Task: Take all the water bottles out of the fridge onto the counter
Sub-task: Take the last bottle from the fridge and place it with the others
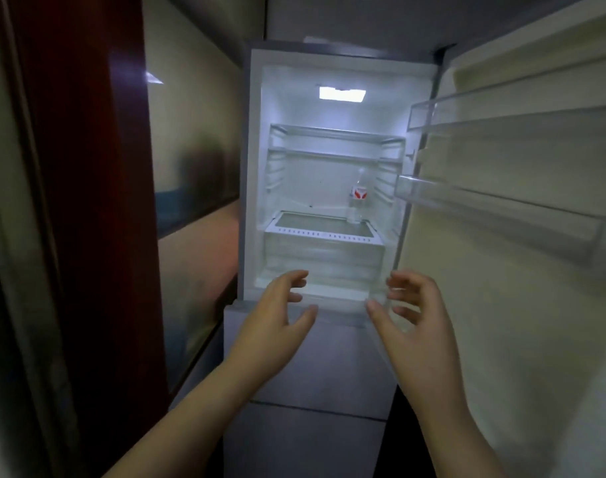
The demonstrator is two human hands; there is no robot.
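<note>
Both bare hands are raised in front of the open white fridge [256, 167], and neither holds anything. The left hand [277, 319] has its fingers [296, 276] spread and loosely curled, thumb out toward the middle. The right hand [415, 315] mirrors it, its fingers [398, 282] curved inward and apart, palm facing left. The two hands sit level with each other, with a clear gap between them.

The one thing that matters stands beyond and above those fingertips: a clear plastic water bottle with a red-and-white label [356, 201]. It stands upright, long axis vertical, cap up, on the glass shelf above the clear crisper drawer [324, 257], toward the back right corner of the lit compartment. No other bottle shows on the shelves or in the transparent door bins [501, 198] on the open door to the right.

From the fingers, the bottle lies forward, up and to the right, well apart from both hands. It sits closer to the line of the right hand than the left, so the right hand looks better placed to reach in, likely wrapping the body from the side around the label. The counter is not in view, so where the bottle must go cannot be told from here.
</note>
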